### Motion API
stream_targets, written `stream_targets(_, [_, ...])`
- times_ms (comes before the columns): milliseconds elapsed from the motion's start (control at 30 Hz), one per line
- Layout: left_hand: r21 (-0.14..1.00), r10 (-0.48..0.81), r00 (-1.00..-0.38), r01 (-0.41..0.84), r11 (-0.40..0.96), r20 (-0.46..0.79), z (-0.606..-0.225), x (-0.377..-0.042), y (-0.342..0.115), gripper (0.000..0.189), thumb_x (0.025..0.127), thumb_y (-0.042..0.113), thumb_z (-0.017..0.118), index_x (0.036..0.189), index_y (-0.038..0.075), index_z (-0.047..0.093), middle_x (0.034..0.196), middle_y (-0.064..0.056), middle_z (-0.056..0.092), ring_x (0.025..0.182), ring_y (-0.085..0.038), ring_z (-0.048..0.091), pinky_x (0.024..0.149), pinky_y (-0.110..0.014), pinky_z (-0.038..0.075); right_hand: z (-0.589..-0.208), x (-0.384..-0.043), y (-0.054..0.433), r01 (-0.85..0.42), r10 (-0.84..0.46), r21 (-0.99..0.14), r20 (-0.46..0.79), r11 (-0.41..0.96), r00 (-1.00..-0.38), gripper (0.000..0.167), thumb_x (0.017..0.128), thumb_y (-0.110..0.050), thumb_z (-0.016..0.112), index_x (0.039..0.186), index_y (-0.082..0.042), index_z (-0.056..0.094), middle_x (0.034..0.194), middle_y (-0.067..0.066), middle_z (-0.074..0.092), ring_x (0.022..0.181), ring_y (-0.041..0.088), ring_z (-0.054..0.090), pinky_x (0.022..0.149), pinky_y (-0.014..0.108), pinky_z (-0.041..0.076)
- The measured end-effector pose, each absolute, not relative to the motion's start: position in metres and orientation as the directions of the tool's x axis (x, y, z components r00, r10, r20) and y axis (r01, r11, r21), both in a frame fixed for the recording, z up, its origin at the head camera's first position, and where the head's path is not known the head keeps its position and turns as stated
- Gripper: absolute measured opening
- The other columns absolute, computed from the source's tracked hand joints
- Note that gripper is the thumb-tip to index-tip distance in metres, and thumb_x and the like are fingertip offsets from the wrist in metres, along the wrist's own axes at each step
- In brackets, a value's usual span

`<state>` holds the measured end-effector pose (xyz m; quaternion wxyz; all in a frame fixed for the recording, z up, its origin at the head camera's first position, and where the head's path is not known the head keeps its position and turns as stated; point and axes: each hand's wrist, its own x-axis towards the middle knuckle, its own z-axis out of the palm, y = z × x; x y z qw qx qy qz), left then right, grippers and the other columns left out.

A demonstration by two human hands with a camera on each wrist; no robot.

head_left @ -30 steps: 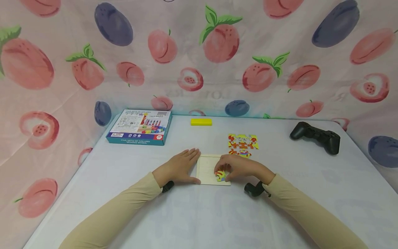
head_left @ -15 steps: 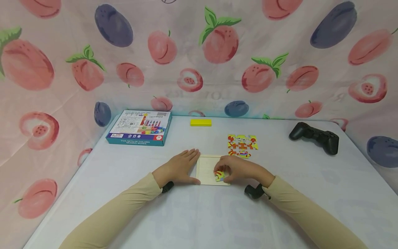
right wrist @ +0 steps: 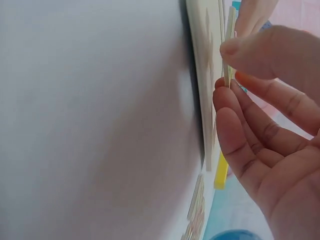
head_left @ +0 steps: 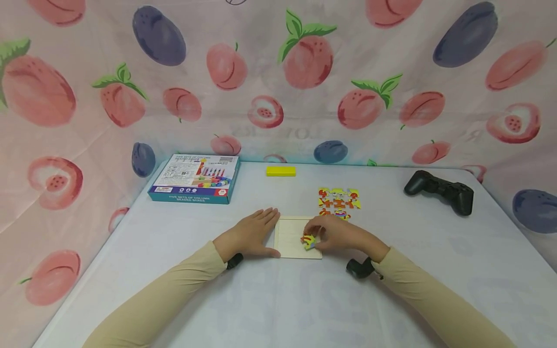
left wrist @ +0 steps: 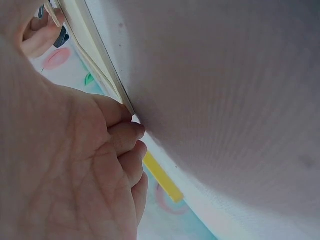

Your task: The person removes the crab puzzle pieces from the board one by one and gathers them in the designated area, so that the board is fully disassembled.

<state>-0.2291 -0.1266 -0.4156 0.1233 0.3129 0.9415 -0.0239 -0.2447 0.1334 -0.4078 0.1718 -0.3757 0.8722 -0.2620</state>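
A pale wooden puzzle board (head_left: 288, 239) lies on the white-covered table in the head view. My left hand (head_left: 251, 234) rests at its left edge with fingers extended; in the left wrist view the fingertips (left wrist: 134, 131) touch the board's side. Over the right part of the board, my right hand (head_left: 339, 234) pinches a yellow-and-red puzzle piece (head_left: 308, 242) between thumb and fingers. Seen from the right wrist, the piece (right wrist: 230, 25) is edge-on and held just off the board. Just behind the right hand lie several colourful puzzle pieces (head_left: 338, 202), the nearest partly hidden by it.
A boxed bead set (head_left: 194, 179) sits at the back left. Near the table's back edge is a yellow block (head_left: 280, 171). To the far right lies a black game controller (head_left: 439, 191). A fruit-print cloth (head_left: 300, 121) hangs behind the table.
My right hand has shifted slightly to the right, and the puzzle piece has turned and moved a little away from the board's front edge. The left hand stays in place.
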Motion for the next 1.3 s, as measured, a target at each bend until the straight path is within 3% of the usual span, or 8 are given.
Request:
stream_targets(400, [0.047,0.602,-0.764,0.609,0.792,-0.232,-0.414,-0.228,-0.127,0.103,0.079,0.069,0.054,0.150,0.003,0.019,0.157,-0.011,0.019,0.147,-0.024,0.016,0.121,-0.037,0.016,-0.405,-0.242,0.171,-0.537,-0.667,-0.601,0.007,0.593,-0.745,0.025,0.077,-0.007,0.074,0.101,-0.011,0.067,0.099,0.001,0.068,0.087,0.013,0.061,0.079,0.027,0.055])
stream_targets(800, [0.040,0.587,-0.772,0.597,0.801,-0.244,-0.415,-0.229,-0.127,0.104,0.079,0.071,0.054,0.150,0.005,0.017,0.158,-0.009,0.018,0.147,-0.022,0.015,0.121,-0.035,0.015,-0.405,-0.261,0.248,-0.443,-0.512,-0.592,0.057,0.674,-0.857,0.025,0.076,-0.008,0.076,0.098,-0.002,0.067,0.097,0.011,0.068,0.086,0.020,0.061,0.079,0.035,0.056])
stream_targets(1300, [0.021,0.589,-0.773,0.602,0.799,-0.235,-0.418,-0.230,-0.127,0.104,0.078,0.071,0.054,0.150,0.005,0.018,0.158,-0.009,0.019,0.147,-0.022,0.016,0.121,-0.035,0.015,-0.413,-0.289,0.255,-0.423,-0.509,-0.558,0.001,0.714,-0.861,0.020,0.076,-0.004,0.074,0.094,0.001,0.068,0.089,0.010,0.068,0.081,0.016,0.059,0.074,0.031,0.054])
